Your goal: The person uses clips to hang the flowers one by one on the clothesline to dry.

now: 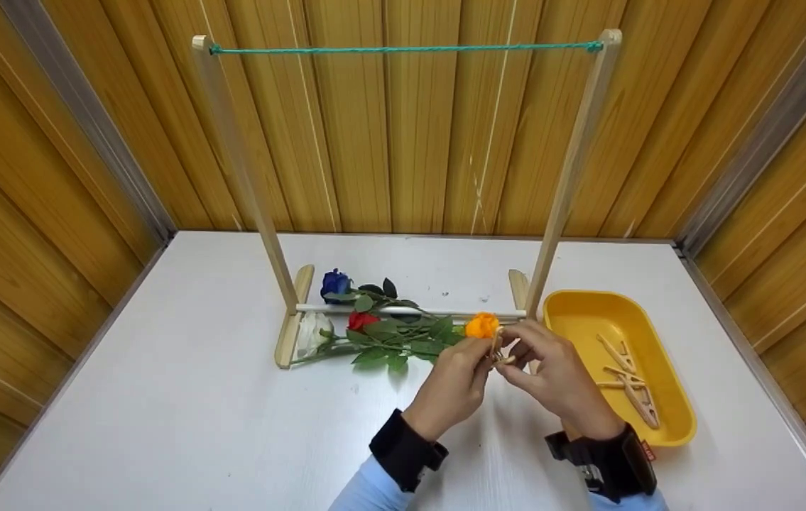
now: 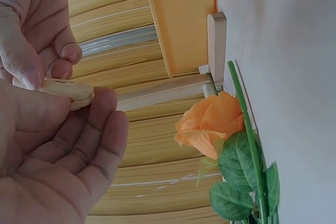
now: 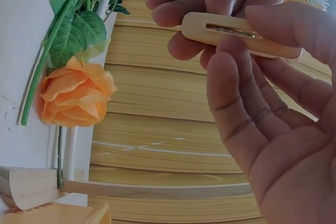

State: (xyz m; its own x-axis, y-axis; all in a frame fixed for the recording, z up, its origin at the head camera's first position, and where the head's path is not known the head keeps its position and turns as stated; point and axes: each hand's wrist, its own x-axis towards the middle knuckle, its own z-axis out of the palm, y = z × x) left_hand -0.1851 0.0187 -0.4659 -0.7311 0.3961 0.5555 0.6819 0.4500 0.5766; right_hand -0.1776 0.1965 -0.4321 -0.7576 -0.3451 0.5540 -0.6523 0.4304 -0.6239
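Above the table a wooden clothespin [image 1: 498,352] is held between both hands. My left hand [image 1: 451,387] pinches it at one end, and my right hand [image 1: 560,376] grips the other with thumb and fingers. Its pale body and metal spring show in the right wrist view, where the clothespin [image 3: 218,29] lies nearly level. Just beyond the fingers is an orange rose [image 1: 482,325]. A red rose [image 1: 363,321], a white rose [image 1: 314,334] and a blue rose [image 1: 336,284] lie to the left, their leafy stems crossing on the table.
A wooden frame with two posts [image 1: 564,191] stands over the flowers, a green cord [image 1: 403,50] strung across its top. Low between its feet runs a white bar [image 1: 403,310]. On the right, a yellow tub [image 1: 683,419] holds several clothespins [image 1: 637,401]. Wood-patterned walls [image 1: 417,142] surround the white table [image 1: 182,397].
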